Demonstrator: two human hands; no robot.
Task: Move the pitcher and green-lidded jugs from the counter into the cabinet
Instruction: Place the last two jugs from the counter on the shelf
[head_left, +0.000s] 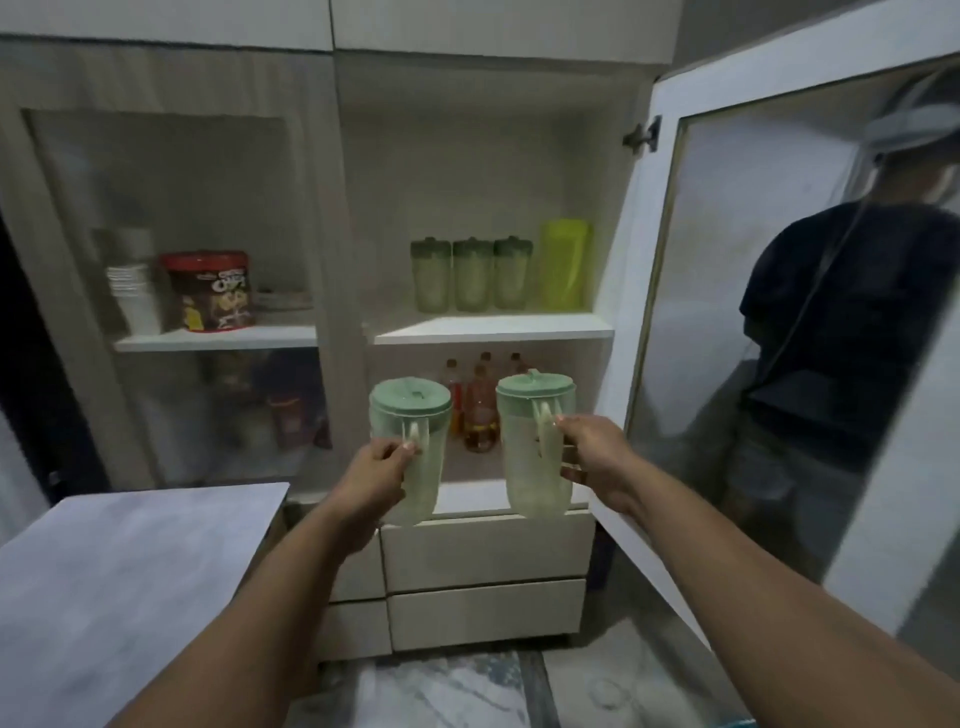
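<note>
Right at the open cabinet, left hand (375, 464) grips the left green-lidded jug (409, 448) by its handle, right hand (597, 457) wraps the right green-lidded jug (535, 441) handle. Both translucent, look empty, upright, held just in front of the lower shelf (467, 496), bottles (479, 410) behind between them.

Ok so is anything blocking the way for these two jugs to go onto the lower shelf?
The door is swung open, so the opening is clear. On the lower shelf, bottles stand at the back, between the left jug and the right jug. The front strip looks bare, so only depth is limited.
</note>
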